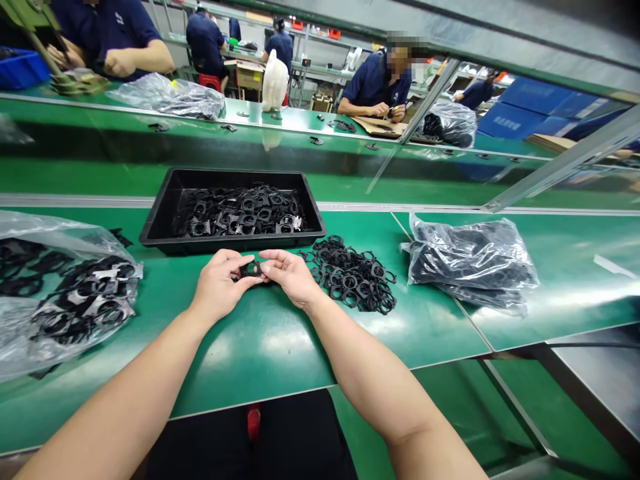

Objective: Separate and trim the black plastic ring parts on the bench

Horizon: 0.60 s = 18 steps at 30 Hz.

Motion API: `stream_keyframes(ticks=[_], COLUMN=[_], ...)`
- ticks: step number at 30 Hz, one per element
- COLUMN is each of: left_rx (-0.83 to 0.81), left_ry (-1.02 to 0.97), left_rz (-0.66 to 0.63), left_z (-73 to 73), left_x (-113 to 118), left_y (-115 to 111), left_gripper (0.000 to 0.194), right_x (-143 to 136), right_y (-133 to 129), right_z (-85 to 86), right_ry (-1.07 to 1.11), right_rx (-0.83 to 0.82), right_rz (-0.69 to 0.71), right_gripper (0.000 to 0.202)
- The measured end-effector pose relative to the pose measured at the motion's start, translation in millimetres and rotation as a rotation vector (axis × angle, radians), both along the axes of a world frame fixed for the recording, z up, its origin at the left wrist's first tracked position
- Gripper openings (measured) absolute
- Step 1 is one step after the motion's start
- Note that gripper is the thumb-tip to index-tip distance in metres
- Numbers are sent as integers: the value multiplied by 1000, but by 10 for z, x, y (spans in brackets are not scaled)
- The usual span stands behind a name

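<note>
Between my two hands is a small black ring-shaped part (251, 269), held just in front of the black tray. My left hand (223, 280) pinches it from the left, and the fingertips of my right hand (287, 273) close on its right side. The black tray (233, 245) holds a heap of similar black parts. Just right of my right hand lies a loose pile of black rings (353, 275) on the green table (260, 347).
An open plastic bag of black and silvery parts (85, 293) lies at the left. Toward the right is a closed plastic bag of black parts (470, 260). Metal rails run behind the tray. Several people in dark blue shirts sit beyond, near a white fan-like object (275, 81).
</note>
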<state>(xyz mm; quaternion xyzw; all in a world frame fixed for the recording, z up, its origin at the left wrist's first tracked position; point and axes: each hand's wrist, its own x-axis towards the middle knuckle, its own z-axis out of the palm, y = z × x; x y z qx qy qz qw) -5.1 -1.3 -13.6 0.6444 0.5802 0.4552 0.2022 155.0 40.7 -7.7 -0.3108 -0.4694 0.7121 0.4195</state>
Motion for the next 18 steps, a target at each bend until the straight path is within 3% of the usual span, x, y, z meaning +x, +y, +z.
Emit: stream_keyframes(ticks=[7, 10, 13, 18], left_rx=[-6, -137, -369, -513], left_ry=[-79, -434, -815, -934], left_rz=[6, -31, -58, -43], left_z=[14, 50, 95, 113], left_x=[34, 54, 45, -2], left_y=[-22, -9, 17, 43], left_gripper=[42, 53, 43, 36], right_x=[0, 2, 4, -6], right_y=[7, 18, 19, 11], right_z=[7, 14, 28, 17], right_ry=[-43, -70, -80, -89], right_rx=[-40, -50, -39, -25], right_rz=[-31, -83, -101, -91], right_gripper=[40, 37, 36, 35])
